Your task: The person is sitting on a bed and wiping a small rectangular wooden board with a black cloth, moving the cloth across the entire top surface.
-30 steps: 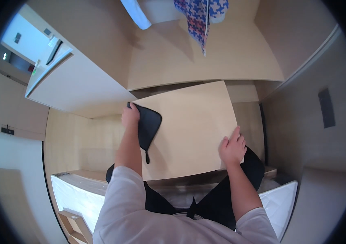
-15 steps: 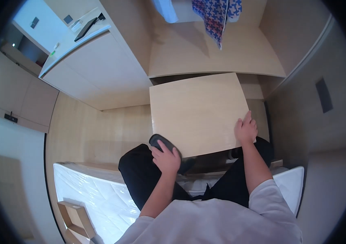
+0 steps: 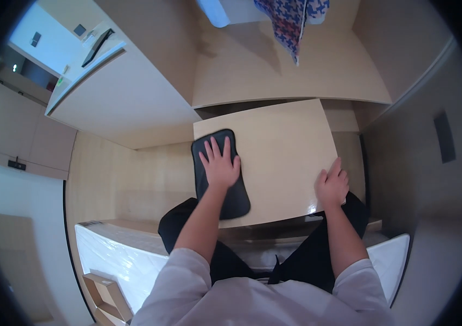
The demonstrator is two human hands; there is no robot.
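A dark rectangular cloth (image 3: pixel 221 173) lies on the left part of a pale wooden counter (image 3: pixel 282 146), long axis running away from the person, the left hand (image 3: pixel 220 163) pressed flat and open on it, the right hand (image 3: pixel 332 185) gripping the counter's near right edge

Lighting even and moderately bright, warm in tone; a bright pale patch at the upper left; small glare spot on the counter (image 3: pixel 274 163) near edge; soft shadow under its far edge; strong fisheye bending and black vignette at rim; centre sharp.
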